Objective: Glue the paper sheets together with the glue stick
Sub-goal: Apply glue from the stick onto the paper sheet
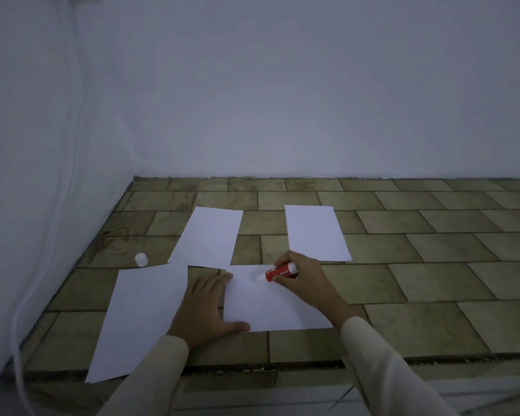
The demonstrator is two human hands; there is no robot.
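On the tiled floor (433,265), head view: four white sheets laid out, none yet overlapping enough to count as joined. Near right sheet (270,307) under work. Right hand (303,277) closed around the red glue stick (279,272), white tip down at the sheet's far edge, apparently touching, though blurred at the contact. Left hand (206,307) flat, fingers spread, holding nothing, pinning the same sheet's left edge, palm partly on bare tile. Near left sheet (138,319) lying just beside, its far corner meeting the far left sheet (207,235). Far right sheet (315,232) apart, its near edge partly hidden behind the right hand. White cap (141,260) off, standing near the wall.

Assessment: gluing begun only; glue coverage not discernible. Remaining, by judgement: finish the glue line, lay a second sheet over it, press, repeat for the others.
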